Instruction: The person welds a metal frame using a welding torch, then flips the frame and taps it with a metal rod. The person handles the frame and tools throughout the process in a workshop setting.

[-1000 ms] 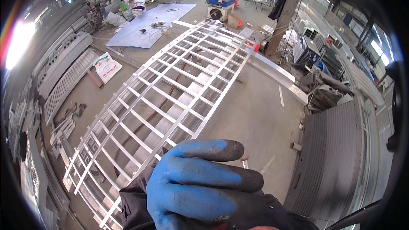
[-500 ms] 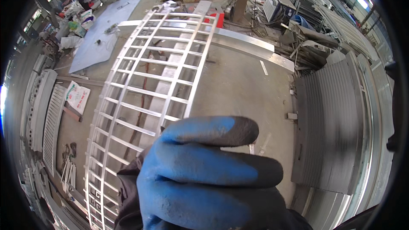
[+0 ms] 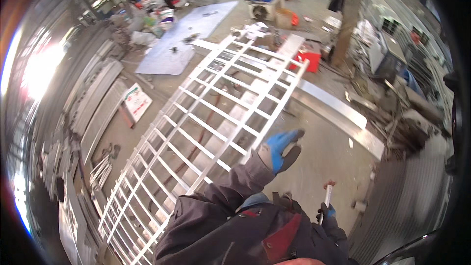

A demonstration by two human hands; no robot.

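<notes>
My left hand (image 3: 282, 151), in a blue glove with dark fingertips, is stretched out beside the right edge of a white metal lattice panel (image 3: 229, 143). Its fingers are apart and nothing shows between them; I cannot tell whether it touches the panel. Lower and to the right, my right hand (image 3: 327, 212) wears a similar glove and is closed around a pale, narrow stick-like tool (image 3: 328, 195). The tool's far end is reddish-brown, and its exact kind is too small to make out. The panel has long rails with many crossbars and lies on supports above the floor.
A long silver metal beam (image 3: 338, 110) runs past the panel's far end, near a red box (image 3: 308, 56). Stacked grey profiles (image 3: 417, 191) line the right side. Left are more metal lengths (image 3: 95, 100) and a white bag (image 3: 136, 102). A pillar (image 3: 349, 17) stands farther back.
My left hand, large and close to the camera before with curled fingers, has moved away and opened. The view has swung, so the panel appears farther right. My right hand and its tool have come into view.
</notes>
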